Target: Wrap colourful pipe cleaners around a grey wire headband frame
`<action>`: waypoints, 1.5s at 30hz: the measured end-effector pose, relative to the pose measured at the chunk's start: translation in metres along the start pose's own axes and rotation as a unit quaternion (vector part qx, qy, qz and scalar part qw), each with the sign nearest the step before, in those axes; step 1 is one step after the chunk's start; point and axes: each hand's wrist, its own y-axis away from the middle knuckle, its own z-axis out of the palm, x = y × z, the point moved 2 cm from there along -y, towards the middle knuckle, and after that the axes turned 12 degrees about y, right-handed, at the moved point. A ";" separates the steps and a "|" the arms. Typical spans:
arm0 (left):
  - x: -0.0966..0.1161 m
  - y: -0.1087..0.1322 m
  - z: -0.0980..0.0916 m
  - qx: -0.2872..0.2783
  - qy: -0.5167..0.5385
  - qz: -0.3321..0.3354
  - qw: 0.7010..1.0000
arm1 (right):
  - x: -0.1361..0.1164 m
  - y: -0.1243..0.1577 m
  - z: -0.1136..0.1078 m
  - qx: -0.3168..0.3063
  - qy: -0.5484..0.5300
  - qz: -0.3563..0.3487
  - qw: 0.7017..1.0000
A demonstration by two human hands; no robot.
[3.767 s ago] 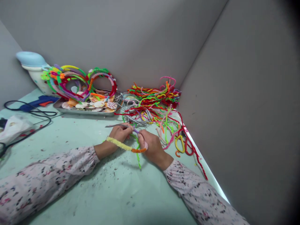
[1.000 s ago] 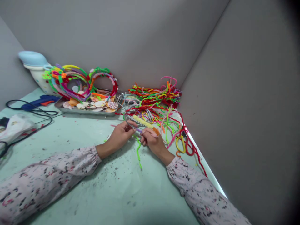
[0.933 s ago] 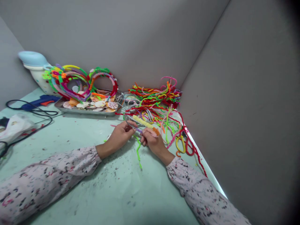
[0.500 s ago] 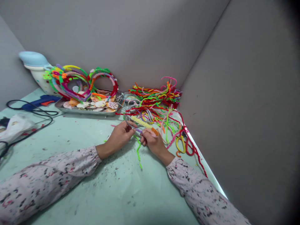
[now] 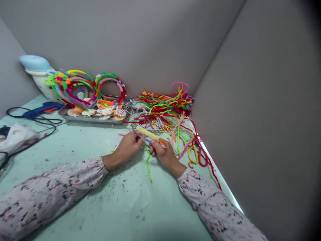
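Note:
My left hand (image 5: 128, 145) is closed, its thumb and fingers pinching the bare grey side of a headband (image 5: 149, 133). Yellow and orange pipe cleaner covers the band's far side. At the near side, my right hand (image 5: 163, 153) grips the band where a short purple pipe cleaner (image 5: 147, 140) runs between the two hands. A bit of pink shows by the right fingers, mostly hidden. On the table just below the hands lies a bright green pipe cleaner (image 5: 148, 167).
A metal tray (image 5: 92, 121) of shells stands behind, with several colourful headbands (image 5: 81, 72) on it. A pipe cleaner heap (image 5: 165, 103) lies at the back right, scissors (image 5: 193, 154) at the right edge. Left are a blue glue gun (image 5: 37, 112), black cord (image 5: 51, 124) and blue-lidded container (image 5: 36, 63).
The headband's yellow and orange part has tilted slightly left and down. Both hands stay in almost the same place with their grip kept.

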 end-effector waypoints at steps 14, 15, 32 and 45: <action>0.006 0.002 -0.002 0.008 0.039 0.021 0.999 | 0.006 -0.003 0.001 -0.002 -0.014 0.004 1.000; 0.006 0.001 -0.002 0.009 0.036 0.019 0.999 | 0.006 -0.003 0.001 -0.002 -0.014 0.004 1.000; -0.001 -0.001 -0.001 0.000 0.025 0.001 1.000 | 0.004 -0.003 0.001 -0.006 -0.013 -0.003 1.000; -0.004 -0.003 0.001 -0.001 -0.036 -0.012 0.999 | 0.004 -0.003 0.002 -0.017 -0.013 0.004 1.000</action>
